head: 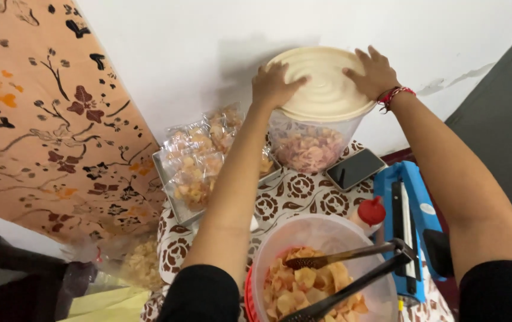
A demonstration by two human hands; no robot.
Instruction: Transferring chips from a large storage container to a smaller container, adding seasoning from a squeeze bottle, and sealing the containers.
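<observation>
A tall clear plastic container (310, 146) partly filled with orange-pink chips stands at the far side of the table against the white wall. A round cream lid (326, 89) sits on top of it. My left hand (274, 83) presses down on the lid's left edge, fingers spread over it. My right hand (375, 73), with a red string bracelet at the wrist, presses on the lid's right edge. Both arms reach forward over the table.
A clear bowl (327, 229) of chips with black tongs (351, 274) lies close to me. Sealed chip bags fill a metal tray (169, 179) at left. A dark phone (354, 169), a red-capped bottle (370, 213) and a blue heat sealer (408, 214) sit at right.
</observation>
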